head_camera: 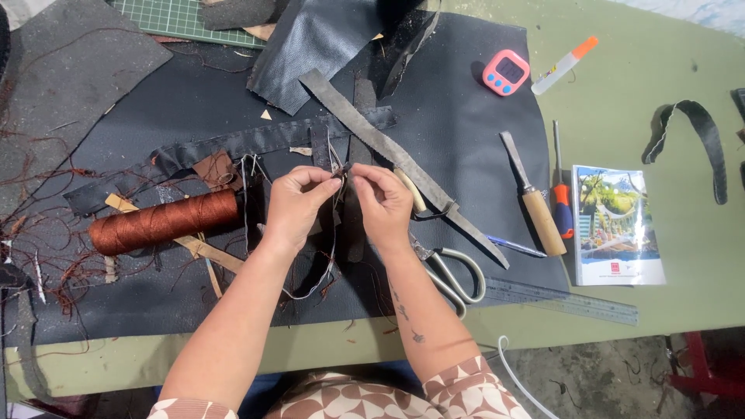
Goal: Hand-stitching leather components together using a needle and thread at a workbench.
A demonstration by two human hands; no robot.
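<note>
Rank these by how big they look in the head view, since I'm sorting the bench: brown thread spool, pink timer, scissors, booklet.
1. Booklet, largest.
2. Brown thread spool.
3. Scissors, partly hidden by the forearm, so this place is unsure.
4. Pink timer, smallest.

An olive-green worktable (pixel 660 116) fills most of the view, its front edge running along the bottom from seven to four o'clock. A large dark mat (pixel 466 140) covers its middle — a gridded green cutting mat (pixel 174 17) peeks in at eleven o'clock. Below the table edge, at five o'clock, lies rough grey concrete floor (pixel 590 380), with a red stool frame (pixel 702 365) at four o'clock. The light is even — soft, with faint shadows.
</note>
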